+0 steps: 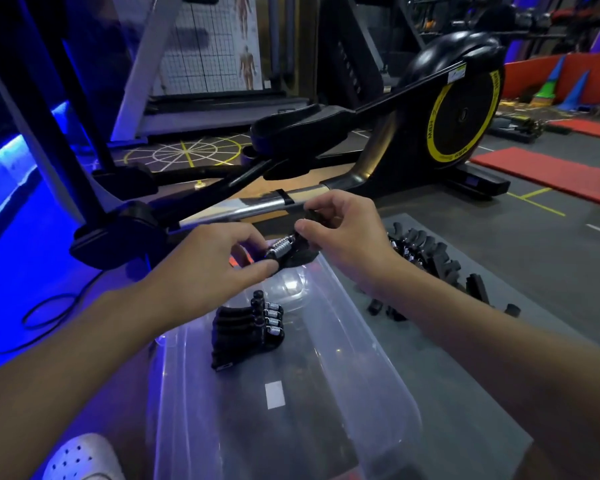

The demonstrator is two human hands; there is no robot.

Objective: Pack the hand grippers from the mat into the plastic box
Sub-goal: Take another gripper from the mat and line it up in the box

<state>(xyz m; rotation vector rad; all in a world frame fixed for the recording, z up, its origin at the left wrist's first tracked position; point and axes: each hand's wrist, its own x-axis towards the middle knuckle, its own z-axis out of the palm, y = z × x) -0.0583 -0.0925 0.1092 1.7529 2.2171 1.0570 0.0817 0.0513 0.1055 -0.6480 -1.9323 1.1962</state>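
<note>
The left grip (219,258) and right grip (343,233) pinch 1 hand gripper (297,258) (spring (282,245) up) over the plastic box (378,393); 4 stacked grippers (245,329) lie inside.

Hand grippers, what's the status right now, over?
Left hand and right hand hold one hand gripper over the plastic box. A row packed inside; pile on the mat. Nothing blocking.

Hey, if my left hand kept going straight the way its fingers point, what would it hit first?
Your left hand pinches the hand gripper; going on, it would likely meet the right hand gripping the other end, though depth is unclear.
</note>
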